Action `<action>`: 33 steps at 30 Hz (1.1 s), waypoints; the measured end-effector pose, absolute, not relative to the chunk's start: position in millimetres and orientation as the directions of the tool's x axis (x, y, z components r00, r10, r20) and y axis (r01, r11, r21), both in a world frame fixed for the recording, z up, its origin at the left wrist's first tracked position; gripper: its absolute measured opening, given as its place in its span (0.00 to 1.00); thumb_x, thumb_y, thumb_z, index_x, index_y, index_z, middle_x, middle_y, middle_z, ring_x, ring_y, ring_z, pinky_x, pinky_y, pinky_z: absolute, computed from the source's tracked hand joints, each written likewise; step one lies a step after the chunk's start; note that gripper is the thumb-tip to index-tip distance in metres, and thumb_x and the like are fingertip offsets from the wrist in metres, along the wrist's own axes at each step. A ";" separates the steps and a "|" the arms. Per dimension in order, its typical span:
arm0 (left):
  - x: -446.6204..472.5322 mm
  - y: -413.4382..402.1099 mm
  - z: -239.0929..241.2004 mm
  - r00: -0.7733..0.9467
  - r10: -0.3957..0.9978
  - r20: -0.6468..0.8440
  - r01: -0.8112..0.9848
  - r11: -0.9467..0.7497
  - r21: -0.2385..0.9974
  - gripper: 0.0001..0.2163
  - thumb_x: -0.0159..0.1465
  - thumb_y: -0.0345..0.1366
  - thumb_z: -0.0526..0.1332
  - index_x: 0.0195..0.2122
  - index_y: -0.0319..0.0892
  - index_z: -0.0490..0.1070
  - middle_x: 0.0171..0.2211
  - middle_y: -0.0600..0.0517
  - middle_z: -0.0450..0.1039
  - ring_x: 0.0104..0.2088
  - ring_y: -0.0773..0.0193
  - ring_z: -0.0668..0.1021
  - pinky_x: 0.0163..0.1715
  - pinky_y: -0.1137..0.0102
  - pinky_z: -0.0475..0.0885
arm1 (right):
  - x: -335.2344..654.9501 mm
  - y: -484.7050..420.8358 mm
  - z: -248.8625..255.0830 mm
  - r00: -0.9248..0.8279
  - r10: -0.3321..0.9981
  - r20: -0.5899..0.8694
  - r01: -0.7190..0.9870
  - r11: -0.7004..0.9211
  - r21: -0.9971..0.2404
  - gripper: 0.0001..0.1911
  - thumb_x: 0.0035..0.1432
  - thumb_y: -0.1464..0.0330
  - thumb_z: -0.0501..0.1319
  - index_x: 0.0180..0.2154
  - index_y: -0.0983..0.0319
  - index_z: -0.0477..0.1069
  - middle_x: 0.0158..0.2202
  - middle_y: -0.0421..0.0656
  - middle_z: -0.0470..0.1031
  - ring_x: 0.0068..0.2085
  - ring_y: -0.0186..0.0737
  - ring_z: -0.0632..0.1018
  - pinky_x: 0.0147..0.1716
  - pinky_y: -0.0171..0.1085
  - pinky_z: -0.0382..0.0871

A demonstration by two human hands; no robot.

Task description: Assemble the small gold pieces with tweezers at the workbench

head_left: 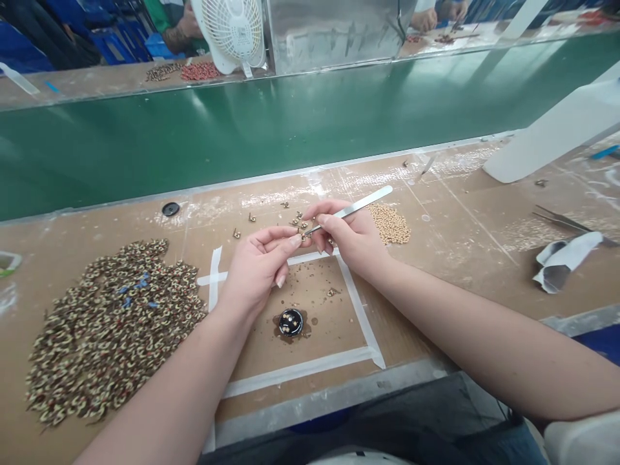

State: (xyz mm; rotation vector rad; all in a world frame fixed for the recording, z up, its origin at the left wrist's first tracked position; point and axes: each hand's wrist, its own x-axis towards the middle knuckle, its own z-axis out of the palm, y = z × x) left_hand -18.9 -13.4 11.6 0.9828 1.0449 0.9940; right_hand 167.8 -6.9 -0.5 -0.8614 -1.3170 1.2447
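Note:
My right hand (351, 236) is closed round a pair of silver tweezers (365, 201), whose tip points down and left to my left fingertips. Pinched in my left hand (259, 261) is a small part, mostly covered by the fingers, of a kind I cannot make out; the tweezers' tip meets it. Under the hands, inside a white tape frame (300, 371), sits a small black dish (291, 330) with several beige beads in it and dark wet spots around. One small brownish part (331, 292) lies in the frame, and several more (252, 218) lie beyond my hands. Beige beads (391, 225) are heaped beside my right hand.
A large pile of small brown-and-cream parts (116, 329) with blue bits covers the left. A black disc (170, 209) lies behind it. Dark tweezers (564, 221) and a torn white wrapper (576, 255) are at right. Beyond runs a green belt (290, 129); across it are a fan (235, 29) and co-workers' hands (425, 19).

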 end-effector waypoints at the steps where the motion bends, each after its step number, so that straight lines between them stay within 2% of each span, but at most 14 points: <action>1: -18.9 -13.6 11.6 0.199 0.956 -0.214 -0.168 0.248 0.954 0.14 0.56 0.40 0.79 0.38 0.40 0.81 0.34 0.46 0.86 0.11 0.80 0.64 0.12 0.79 0.57 | 167.8 -6.1 -0.5 -0.154 0.970 0.186 -0.180 0.158 -0.971 0.09 0.68 0.64 0.59 0.42 0.62 0.76 0.20 0.35 0.71 0.23 0.30 0.71 0.24 0.33 0.61; 6: -18.3 -13.1 12.5 0.190 0.958 -0.216 -0.193 0.252 0.948 0.14 0.55 0.40 0.79 0.38 0.41 0.80 0.36 0.45 0.86 0.12 0.81 0.63 0.14 0.79 0.56 | 167.7 -0.2 2.0 -0.114 0.993 0.033 -0.327 -0.006 -0.945 0.10 0.64 0.63 0.60 0.41 0.62 0.76 0.15 0.32 0.64 0.18 0.29 0.60 0.21 0.33 0.51; 9: -21.0 -10.8 15.1 0.140 0.974 -0.181 -0.169 0.203 0.964 0.14 0.55 0.41 0.79 0.38 0.41 0.80 0.37 0.45 0.86 0.13 0.80 0.62 0.14 0.77 0.55 | 168.9 3.1 3.0 -0.073 0.997 0.010 -0.394 -0.020 -0.919 0.10 0.63 0.64 0.60 0.42 0.61 0.76 0.15 0.31 0.60 0.18 0.28 0.56 0.21 0.33 0.48; 13: -35.1 -4.6 22.2 -0.002 0.998 -0.060 -0.051 0.060 0.997 0.15 0.56 0.44 0.78 0.38 0.41 0.80 0.38 0.45 0.86 0.16 0.77 0.63 0.16 0.75 0.57 | 170.4 5.5 3.3 -0.042 0.999 0.018 -0.434 -0.002 -0.901 0.09 0.61 0.66 0.61 0.42 0.60 0.75 0.17 0.30 0.57 0.19 0.28 0.54 0.21 0.33 0.44; 16: -52.4 6.7 31.2 -0.108 0.994 -0.003 0.114 0.015 0.993 0.16 0.57 0.47 0.76 0.39 0.42 0.81 0.38 0.46 0.85 0.19 0.74 0.66 0.20 0.74 0.61 | 170.9 6.2 3.7 -0.025 0.999 0.047 -0.410 0.032 -0.911 0.08 0.61 0.66 0.61 0.41 0.60 0.75 0.18 0.30 0.56 0.20 0.29 0.54 0.22 0.33 0.44; 18: -64.5 20.2 38.3 -0.149 0.988 0.037 0.313 0.012 0.950 0.16 0.57 0.47 0.75 0.39 0.42 0.83 0.37 0.48 0.84 0.24 0.70 0.71 0.25 0.73 0.65 | 171.0 6.0 4.0 -0.030 0.998 0.063 -0.404 0.045 -0.914 0.08 0.61 0.66 0.60 0.41 0.60 0.74 0.18 0.30 0.54 0.20 0.29 0.53 0.22 0.33 0.44; 20: -75.7 38.4 44.7 -0.166 0.985 0.056 0.535 0.042 0.844 0.15 0.57 0.47 0.74 0.38 0.42 0.84 0.36 0.48 0.83 0.30 0.64 0.76 0.30 0.70 0.68 | 170.9 5.1 4.0 -0.033 0.996 0.079 -0.400 0.059 -0.915 0.08 0.61 0.65 0.60 0.41 0.60 0.74 0.19 0.30 0.53 0.21 0.29 0.53 0.22 0.33 0.43; 22: -85.2 58.2 48.2 -0.168 0.985 0.035 0.675 0.089 0.732 0.13 0.56 0.46 0.73 0.36 0.42 0.84 0.35 0.48 0.83 0.33 0.60 0.77 0.33 0.68 0.69 | 170.7 3.8 3.5 -0.056 0.995 0.082 -0.395 0.053 -0.917 0.08 0.61 0.65 0.60 0.41 0.60 0.74 0.20 0.30 0.51 0.21 0.29 0.52 0.22 0.33 0.42; 25: -96.1 81.6 44.9 -0.162 0.987 -0.005 0.722 0.122 0.681 0.11 0.54 0.43 0.73 0.33 0.42 0.84 0.33 0.48 0.83 0.33 0.59 0.77 0.35 0.67 0.69 | 170.4 1.9 1.8 -0.121 0.991 0.065 -0.380 0.014 -0.925 0.08 0.61 0.64 0.62 0.40 0.60 0.73 0.21 0.30 0.50 0.21 0.28 0.52 0.23 0.33 0.42; 29: -106.5 90.8 32.1 -0.155 0.986 -0.060 0.727 0.155 0.669 0.13 0.52 0.44 0.74 0.33 0.40 0.85 0.29 0.47 0.82 0.27 0.60 0.75 0.29 0.67 0.67 | 170.8 0.0 -0.1 -0.144 0.988 0.049 -0.337 -0.002 -0.941 0.08 0.60 0.65 0.64 0.42 0.59 0.72 0.22 0.31 0.52 0.23 0.29 0.54 0.23 0.32 0.45; 33: -118.7 80.9 37.7 -0.165 0.986 0.007 0.732 0.117 0.672 0.17 0.55 0.48 0.72 0.39 0.41 0.85 0.34 0.46 0.83 0.29 0.60 0.76 0.31 0.67 0.68 | 170.3 -1.7 1.2 -0.097 0.995 0.033 -0.381 -0.006 -0.924 0.10 0.60 0.65 0.62 0.43 0.59 0.70 0.25 0.31 0.54 0.23 0.28 0.54 0.24 0.33 0.45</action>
